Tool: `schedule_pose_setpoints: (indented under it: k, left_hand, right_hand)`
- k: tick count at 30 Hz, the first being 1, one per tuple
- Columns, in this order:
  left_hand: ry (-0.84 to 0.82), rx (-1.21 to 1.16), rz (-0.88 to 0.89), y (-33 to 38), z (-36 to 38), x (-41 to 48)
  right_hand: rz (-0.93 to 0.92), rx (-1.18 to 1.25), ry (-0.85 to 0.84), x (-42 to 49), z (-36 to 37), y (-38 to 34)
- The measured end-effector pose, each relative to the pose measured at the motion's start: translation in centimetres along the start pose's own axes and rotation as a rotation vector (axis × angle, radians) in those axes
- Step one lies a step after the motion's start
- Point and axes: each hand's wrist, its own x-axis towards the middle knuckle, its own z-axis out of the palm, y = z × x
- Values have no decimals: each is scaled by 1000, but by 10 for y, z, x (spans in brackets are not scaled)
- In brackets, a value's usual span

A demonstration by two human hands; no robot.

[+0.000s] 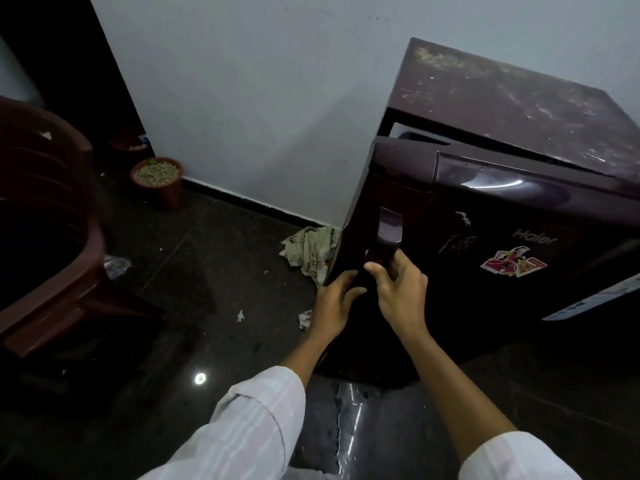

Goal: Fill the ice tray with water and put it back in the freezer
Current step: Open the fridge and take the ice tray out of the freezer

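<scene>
A dark maroon fridge (540,109) stands against the white wall at the right. Its door (485,216) is slightly ajar, with a narrow gap showing at the top left corner. My right hand (398,289) is wrapped around the lower end of the door handle (388,233). My left hand (334,303) rests with spread fingers on the door's left edge, just beside the right hand. No ice tray is in view.
A stack of brown plastic chairs (45,216) fills the left. Two clay pots (157,181) stand by the wall. A crumpled cloth (311,251) lies on the dark glossy floor (194,278) beside the fridge, with scraps of litter around.
</scene>
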Motion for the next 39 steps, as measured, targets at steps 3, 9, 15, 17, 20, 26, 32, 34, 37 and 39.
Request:
schedule_pose_setpoints:
  k: [3, 9, 15, 17, 20, 26, 32, 34, 37, 39]
  left_hand:
    - [28, 42, 1, 7, 6, -30]
    - [70, 135, 10, 25, 25, -100]
    - [43, 63, -114, 52, 49, -174]
    - [9, 26, -163, 55, 58, -195]
    - [-72, -6, -199, 60, 70, -224]
    - [-258, -68, -205, 72, 85, -268]
    - [-304, -105, -81, 99, 88, -315]
    - [-247, -77, 17, 103, 85, -330]
    - [-159, -12, 197, 104, 79, -345]
    - [-111, -29, 220, 108, 78, -345]
  right_hand:
    - [-43, 29, -33, -28, -14, -6]
    - [-111, 55, -30, -93, -46, -6]
    - [-56, 48, 8, -157, -75, 10]
    - [-52, 40, 9, -176, -88, 12]
    - [-33, 34, 13, -202, -109, 15]
    - [23, 39, 54, -246, -144, 25]
    - [117, 82, 163, -293, -176, 28]
    - [155, 79, 232, -307, -185, 30]
    - [228, 77, 365, -325, -197, 32]
    - [312, 108, 471, -335, -205, 30]
